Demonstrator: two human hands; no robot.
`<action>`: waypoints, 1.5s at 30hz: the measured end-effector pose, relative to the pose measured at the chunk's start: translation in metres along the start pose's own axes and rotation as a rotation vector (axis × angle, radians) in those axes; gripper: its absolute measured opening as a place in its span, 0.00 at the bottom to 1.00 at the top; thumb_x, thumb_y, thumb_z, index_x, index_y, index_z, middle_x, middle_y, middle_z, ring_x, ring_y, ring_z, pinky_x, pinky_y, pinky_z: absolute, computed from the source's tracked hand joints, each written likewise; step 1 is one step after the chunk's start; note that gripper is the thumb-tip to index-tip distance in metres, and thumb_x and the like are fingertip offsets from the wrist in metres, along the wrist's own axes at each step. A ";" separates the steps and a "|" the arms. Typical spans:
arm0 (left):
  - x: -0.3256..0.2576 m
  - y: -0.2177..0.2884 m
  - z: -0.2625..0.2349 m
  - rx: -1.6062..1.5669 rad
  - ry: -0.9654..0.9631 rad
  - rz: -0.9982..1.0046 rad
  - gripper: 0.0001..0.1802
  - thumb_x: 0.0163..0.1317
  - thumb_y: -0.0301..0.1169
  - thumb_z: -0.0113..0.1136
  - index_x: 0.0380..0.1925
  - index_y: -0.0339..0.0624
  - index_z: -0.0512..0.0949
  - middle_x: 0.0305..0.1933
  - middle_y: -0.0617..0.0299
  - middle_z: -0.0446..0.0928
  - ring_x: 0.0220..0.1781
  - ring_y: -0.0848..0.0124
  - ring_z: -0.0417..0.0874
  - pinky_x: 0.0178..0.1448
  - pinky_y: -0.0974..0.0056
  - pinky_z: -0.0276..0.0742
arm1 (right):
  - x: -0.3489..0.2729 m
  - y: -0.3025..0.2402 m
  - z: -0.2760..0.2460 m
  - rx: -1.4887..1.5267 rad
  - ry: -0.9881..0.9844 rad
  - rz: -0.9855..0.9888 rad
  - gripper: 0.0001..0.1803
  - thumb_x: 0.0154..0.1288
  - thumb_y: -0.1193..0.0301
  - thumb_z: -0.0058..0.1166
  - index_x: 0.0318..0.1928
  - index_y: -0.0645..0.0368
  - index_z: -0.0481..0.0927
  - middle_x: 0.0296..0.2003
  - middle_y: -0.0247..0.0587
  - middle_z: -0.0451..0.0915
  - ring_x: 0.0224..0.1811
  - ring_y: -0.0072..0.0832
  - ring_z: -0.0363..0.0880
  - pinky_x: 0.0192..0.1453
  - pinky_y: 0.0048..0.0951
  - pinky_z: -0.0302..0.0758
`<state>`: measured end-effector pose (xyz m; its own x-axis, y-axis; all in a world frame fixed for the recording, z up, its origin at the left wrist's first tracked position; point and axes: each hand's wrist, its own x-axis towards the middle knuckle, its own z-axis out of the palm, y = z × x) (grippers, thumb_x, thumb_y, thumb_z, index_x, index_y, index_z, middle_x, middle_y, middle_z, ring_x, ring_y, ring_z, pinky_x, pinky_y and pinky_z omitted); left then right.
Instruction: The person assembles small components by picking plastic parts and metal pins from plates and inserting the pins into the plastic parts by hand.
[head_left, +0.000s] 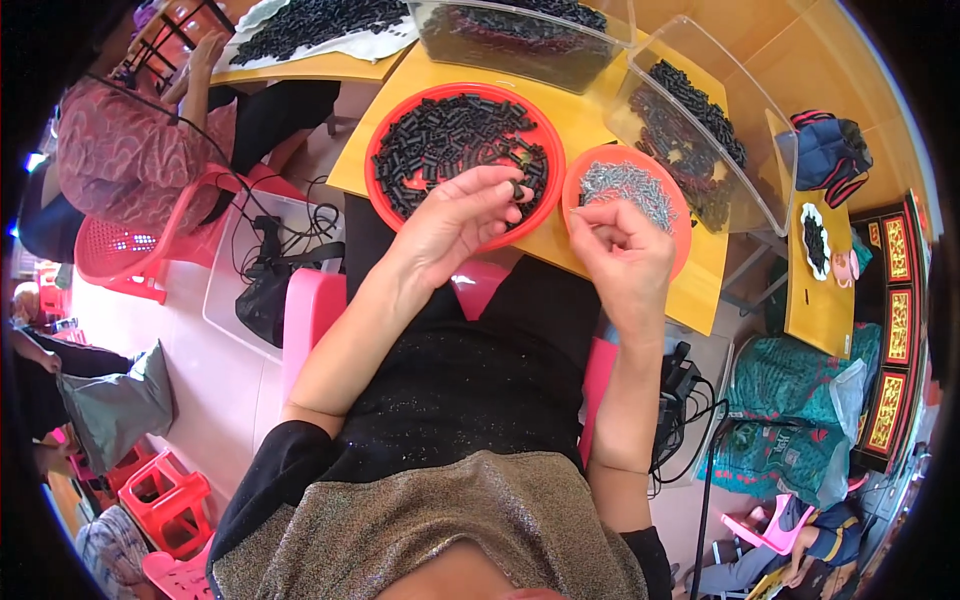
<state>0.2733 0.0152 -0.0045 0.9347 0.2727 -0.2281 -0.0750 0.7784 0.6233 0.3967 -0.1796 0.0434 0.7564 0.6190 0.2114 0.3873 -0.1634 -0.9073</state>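
Note:
My left hand (466,222) is raised over the near edge of a red basin (376,190) full of short black cylindrical pieces (440,140). Between its thumb and fingers it pinches one small black cylindrical piece (517,190). To the right, my right hand (625,248) hovers over the near edge of an orange basin (682,250), which holds many small silver metal pins or screws (630,188). Its thumb and index finger are pressed together, the other fingers curled. Whatever lies in that pinch is too small to make out.
Clear plastic bins (515,45) of black parts stand behind the basins on the yellow table (345,160). A person in a pink patterned top (130,150) sits at the left. A crate with cables (225,300) and green sacks (785,450) are on the floor.

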 end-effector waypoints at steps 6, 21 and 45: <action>-0.013 -0.005 0.003 0.021 0.037 0.036 0.12 0.75 0.28 0.68 0.55 0.42 0.84 0.47 0.63 0.89 0.42 0.78 0.88 0.48 0.72 0.84 | -0.005 -0.025 0.029 0.042 -0.036 -0.083 0.05 0.63 0.79 0.70 0.38 0.64 0.86 0.31 0.38 0.88 0.29 0.19 0.87 0.33 0.25 0.80; -0.027 0.003 0.004 0.154 0.069 0.129 0.15 0.75 0.26 0.65 0.59 0.38 0.83 0.48 0.61 0.88 0.48 0.76 0.88 0.57 0.70 0.86 | -0.006 -0.030 0.040 -0.063 0.021 -0.141 0.04 0.68 0.81 0.70 0.41 0.66 0.88 0.28 0.29 0.85 0.26 0.09 0.76 0.30 0.18 0.71; -0.030 0.008 -0.009 0.210 0.032 0.186 0.10 0.74 0.25 0.68 0.52 0.38 0.82 0.43 0.63 0.86 0.43 0.77 0.87 0.51 0.71 0.85 | -0.006 -0.042 0.049 -0.023 -0.069 -0.136 0.11 0.63 0.80 0.72 0.45 0.65 0.88 0.37 0.45 0.88 0.34 0.30 0.89 0.39 0.31 0.83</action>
<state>0.2410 0.0188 0.0006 0.8998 0.4204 -0.1165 -0.1677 0.5798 0.7974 0.3495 -0.1390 0.0623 0.6586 0.6877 0.3054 0.4960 -0.0915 -0.8635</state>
